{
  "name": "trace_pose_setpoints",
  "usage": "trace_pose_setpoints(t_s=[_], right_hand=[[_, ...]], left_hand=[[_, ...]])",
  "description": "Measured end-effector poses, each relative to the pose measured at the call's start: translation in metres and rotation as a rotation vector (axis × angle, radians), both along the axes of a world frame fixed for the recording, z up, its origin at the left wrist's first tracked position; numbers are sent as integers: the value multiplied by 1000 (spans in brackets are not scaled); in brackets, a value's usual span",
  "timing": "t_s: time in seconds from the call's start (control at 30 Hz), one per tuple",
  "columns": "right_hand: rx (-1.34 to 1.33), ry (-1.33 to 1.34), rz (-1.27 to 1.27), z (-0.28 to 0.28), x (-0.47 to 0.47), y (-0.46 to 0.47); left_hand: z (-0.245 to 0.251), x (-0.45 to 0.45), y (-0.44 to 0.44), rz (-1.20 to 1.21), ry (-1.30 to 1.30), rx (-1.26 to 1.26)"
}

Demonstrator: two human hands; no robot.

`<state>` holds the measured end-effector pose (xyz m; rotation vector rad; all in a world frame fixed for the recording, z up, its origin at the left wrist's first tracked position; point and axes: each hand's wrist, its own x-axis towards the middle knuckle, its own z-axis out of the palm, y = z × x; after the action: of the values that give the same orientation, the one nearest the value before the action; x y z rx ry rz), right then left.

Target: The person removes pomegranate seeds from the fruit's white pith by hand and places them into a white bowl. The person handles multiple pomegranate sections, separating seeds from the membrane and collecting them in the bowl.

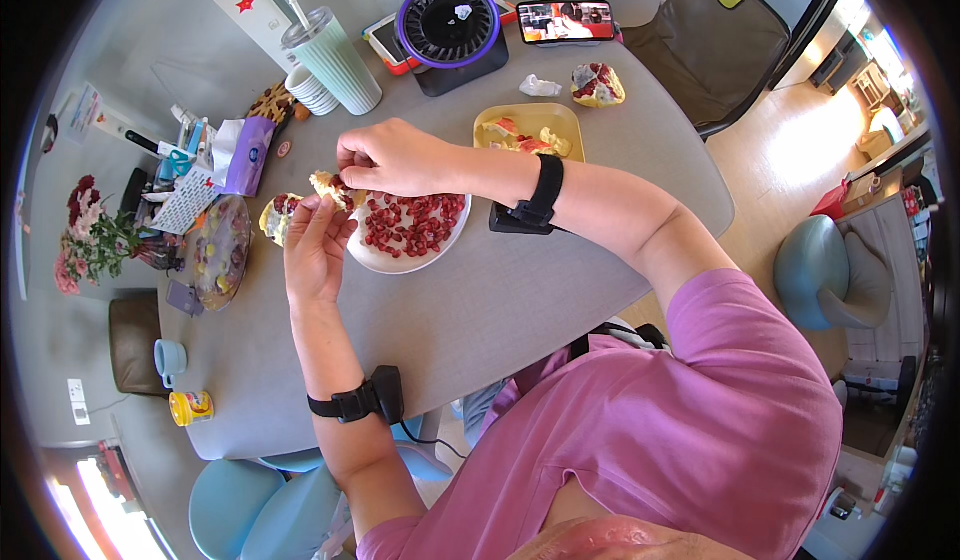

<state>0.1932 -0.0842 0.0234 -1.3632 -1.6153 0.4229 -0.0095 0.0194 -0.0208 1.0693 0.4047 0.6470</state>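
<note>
A broken piece of pomegranate (327, 183), with yellowish rind and red arils, is pinched in the fingers of my left hand (313, 248). Reaching over from the right, my right hand (397, 161) has its thumb and fingertips on the same piece; its curled fingers partly hide the arils there. Below both hands is a white plate (409, 266) with many loose red arils. Just behind my left fingers, another pomegranate chunk (277, 218) rests on the table. Under my right forearm, a yellow tray (574, 121) contains peel scraps (534, 143).
A further pomegranate chunk (598, 85) and a crumpled tissue (540, 85) lie beyond the tray. Along the back stand a green straw tumbler (341, 64), a purple-rimmed fan (450, 27) and a propped phone (565, 21). Leftward are a tissue pack (249, 156), a wrapped fruit platter (222, 252) and a mug (171, 357).
</note>
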Motion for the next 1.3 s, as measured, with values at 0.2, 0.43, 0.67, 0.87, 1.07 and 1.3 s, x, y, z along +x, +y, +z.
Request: trace_pose_setpoints(t_s=[0.2, 0.43, 0.67, 0.87, 1.07, 1.3], right_hand=[[-14, -17, -10, 4, -2, -6], [40, -19, -33, 4, -1, -6], [312, -156, -144, -5, 0, 1], [185, -73, -14, -5, 2, 3], [191, 1, 7, -1, -1, 2], [3, 142, 138, 11, 10, -1]], left_hand=[[2, 0, -2, 23, 34, 19], [1, 0, -2, 40, 38, 26], [1, 0, -1, 38, 43, 26], [2, 1, -2, 42, 34, 19], [1, -1, 0, 23, 26, 7], [2, -1, -4, -65, -53, -38]])
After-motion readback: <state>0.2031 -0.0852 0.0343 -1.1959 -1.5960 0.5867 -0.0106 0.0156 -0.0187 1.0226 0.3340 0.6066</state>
